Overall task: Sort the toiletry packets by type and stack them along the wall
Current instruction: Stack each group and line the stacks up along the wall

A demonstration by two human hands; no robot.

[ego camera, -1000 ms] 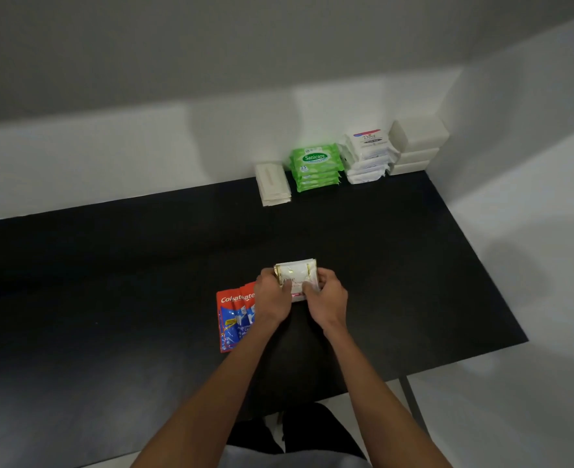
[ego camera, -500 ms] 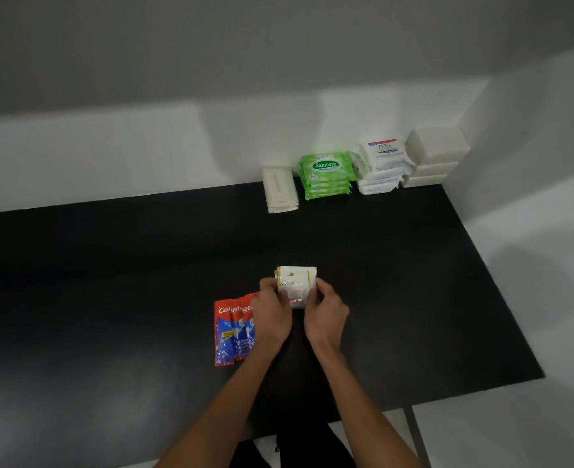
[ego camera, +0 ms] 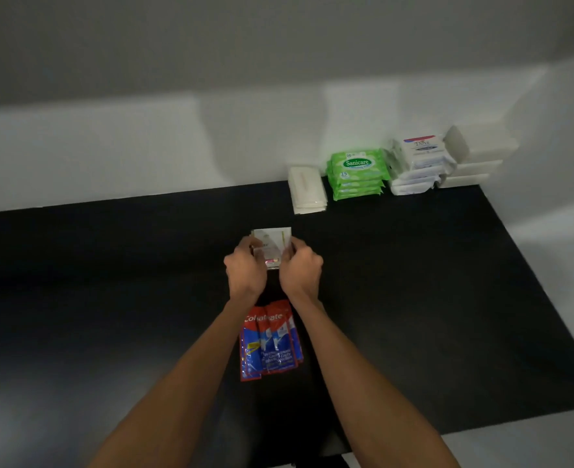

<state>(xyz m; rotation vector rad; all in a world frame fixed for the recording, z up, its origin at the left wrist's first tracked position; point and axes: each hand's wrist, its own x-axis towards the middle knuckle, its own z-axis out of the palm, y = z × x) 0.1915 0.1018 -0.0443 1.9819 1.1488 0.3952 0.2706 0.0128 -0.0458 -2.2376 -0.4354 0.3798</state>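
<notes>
A small stack of white sachets with gold print (ego camera: pixel 272 241) is held between both my hands over the black table (ego camera: pixel 413 298). My left hand (ego camera: pixel 246 268) grips its left side and my right hand (ego camera: pixel 300 270) grips its right side. Red and blue Colgate sachets (ego camera: pixel 270 339) lie fanned on the table between my forearms. Along the back wall stand sorted stacks: cream flat packets (ego camera: pixel 307 189), green Sanicare wipes (ego camera: pixel 356 173), white Dove packs (ego camera: pixel 418 165) and plain white boxes (ego camera: pixel 478 157).
The table meets a white wall at the back and a white wall at the right corner. Bare black tabletop stretches left of the cream packets along the wall. The table's front edge runs across the bottom right.
Both hands carried the white sachet stack away from me toward the wall. The Colgate sachets stayed on the table and now lie behind my hands, between my forearms.
</notes>
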